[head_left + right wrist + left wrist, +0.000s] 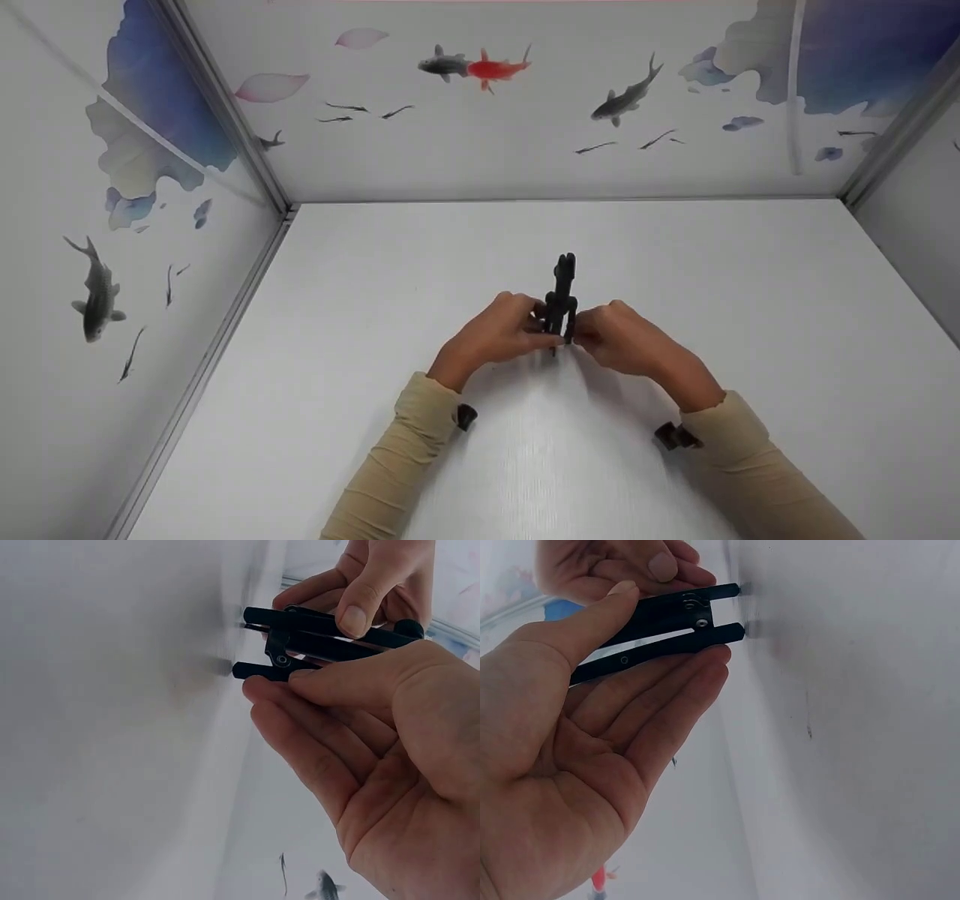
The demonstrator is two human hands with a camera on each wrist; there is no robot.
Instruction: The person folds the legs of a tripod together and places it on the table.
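Note:
A small black mini tripod stands upright between the two hands, its narrow head pointing up and its slim legs down. My left hand grips it from the left, the thumb along one leg and the fingers behind. From the right, my right hand pinches another leg between thumb and fingers. In the left wrist view, leg tips are right at the white tabletop. A screwed hinge bracket links the legs. Fingers hide part of the tripod's lower half.
White tabletop spreads around the hands. White panels with painted fish rise at the back and both sides, and a metal rail runs along the left edge. Small black devices sit at both cuffs.

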